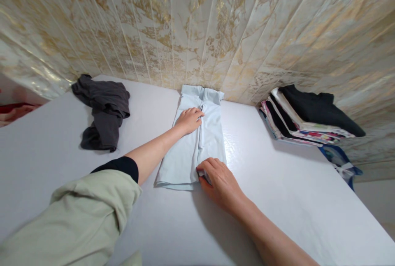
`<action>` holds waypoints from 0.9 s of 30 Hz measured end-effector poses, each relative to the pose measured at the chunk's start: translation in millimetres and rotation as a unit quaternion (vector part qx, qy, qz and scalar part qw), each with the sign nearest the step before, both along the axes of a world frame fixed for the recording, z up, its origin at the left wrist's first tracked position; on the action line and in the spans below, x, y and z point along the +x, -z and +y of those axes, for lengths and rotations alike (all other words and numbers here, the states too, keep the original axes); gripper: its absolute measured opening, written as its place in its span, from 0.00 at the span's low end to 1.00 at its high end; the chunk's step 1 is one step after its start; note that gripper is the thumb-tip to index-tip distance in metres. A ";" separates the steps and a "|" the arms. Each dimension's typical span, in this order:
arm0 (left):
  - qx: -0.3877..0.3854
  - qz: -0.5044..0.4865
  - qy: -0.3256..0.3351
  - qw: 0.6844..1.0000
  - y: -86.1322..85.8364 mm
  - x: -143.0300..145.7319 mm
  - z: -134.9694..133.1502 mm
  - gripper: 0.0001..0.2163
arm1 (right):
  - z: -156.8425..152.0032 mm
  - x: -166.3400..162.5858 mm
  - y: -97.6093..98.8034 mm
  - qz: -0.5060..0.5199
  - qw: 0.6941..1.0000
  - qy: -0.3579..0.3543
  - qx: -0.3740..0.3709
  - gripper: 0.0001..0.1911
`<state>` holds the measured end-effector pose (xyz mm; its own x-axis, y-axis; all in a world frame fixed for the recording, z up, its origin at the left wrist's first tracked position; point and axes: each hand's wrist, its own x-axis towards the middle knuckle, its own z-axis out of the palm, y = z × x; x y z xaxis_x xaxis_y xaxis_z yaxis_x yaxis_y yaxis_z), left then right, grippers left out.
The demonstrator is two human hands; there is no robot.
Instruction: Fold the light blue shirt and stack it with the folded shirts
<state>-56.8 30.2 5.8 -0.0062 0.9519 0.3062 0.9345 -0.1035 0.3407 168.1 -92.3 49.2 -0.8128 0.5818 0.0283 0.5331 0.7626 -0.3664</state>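
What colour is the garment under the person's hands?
The garment is pale, slightly greyish blue, best seen in the head view.

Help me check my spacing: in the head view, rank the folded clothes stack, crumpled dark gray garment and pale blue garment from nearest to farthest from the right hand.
1. Pale blue garment: centre, touching the right hand.
2. Folded clothes stack: off to the right.
3. Crumpled dark gray garment: over on the left.

Garment (212, 134) on table (296, 183), clothes stack (317, 112) right
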 end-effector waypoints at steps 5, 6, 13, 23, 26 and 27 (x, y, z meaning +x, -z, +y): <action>0.001 0.006 -0.001 1.000 1.0 -0.9 0.9 0.15 | -3.6 3.4 2.0 -0.017 1.000 -0.006 0.017 0.20; -0.001 0.006 -0.001 1.000 0.8 -0.8 0.8 0.14 | -3.7 3.1 2.2 -0.016 1.000 -0.003 0.013 0.21; -0.002 0.007 -0.003 1.000 -1.8 1.4 -0.4 0.15 | 1.6 5.9 -10.7 0.031 0.997 -0.010 -0.066 0.14; -0.002 -0.002 0.000 1.000 -1.3 1.1 -0.9 0.15 | 1.6 7.5 -14.3 0.064 0.994 -0.063 -0.070 0.13; -0.009 -0.010 -0.002 1.000 -2.8 1.8 -2.4 0.15 | -3.8 1.0 -5.1 0.028 0.996 -0.066 -0.043 0.16; -0.011 -0.012 -0.001 1.000 -3.3 2.1 -2.9 0.15 | -5.0 -1.2 -2.1 0.022 0.997 -0.058 -0.036 0.15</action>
<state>-54.8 27.3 9.1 -0.0152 0.9587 0.2841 0.9264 -0.0934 0.3647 166.9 -97.3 51.4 -0.8739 0.4854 0.0259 0.4251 0.7889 -0.4437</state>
